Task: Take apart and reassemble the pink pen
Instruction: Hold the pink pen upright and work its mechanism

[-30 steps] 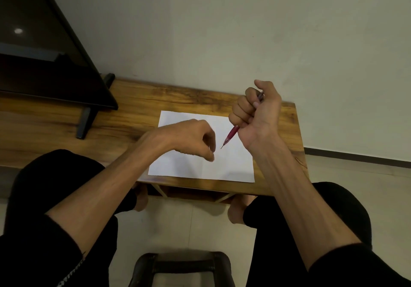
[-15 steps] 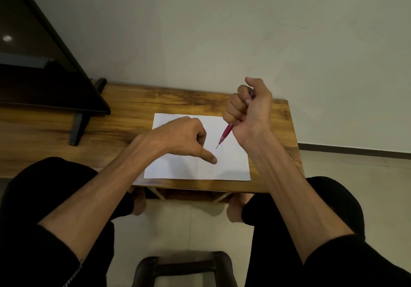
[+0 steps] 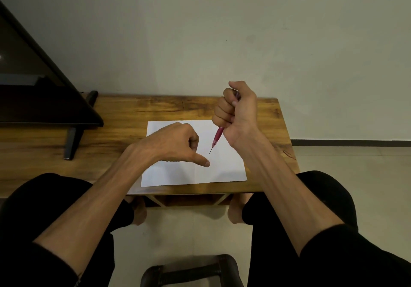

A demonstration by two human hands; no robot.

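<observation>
My right hand [image 3: 239, 111] grips the pink pen [image 3: 217, 136] in a fist above the white paper [image 3: 226, 169]. The pen points down and to the left, its thin dark tip showing below the fist; its upper end peeks out by my thumb. My left hand [image 3: 175, 145] hovers over the paper to the left of the pen tip, fingers curled, thumb stretched out toward the right. Whether it holds a small part is hidden by the fingers. The thumb tip lies just below and left of the pen tip, apart from it.
The paper lies on a wooden table [image 3: 142, 113] set against a plain wall. A dark screen on a stand [image 3: 33, 91] occupies the table's left side. My knees sit below the table's front edge, and a dark stool [image 3: 189, 271] is on the floor between them.
My left thumb has stretched out to the right, where the hand was more curled a second ago. The right fist with the pen holds nearly the same pose; the view shifted slightly.
</observation>
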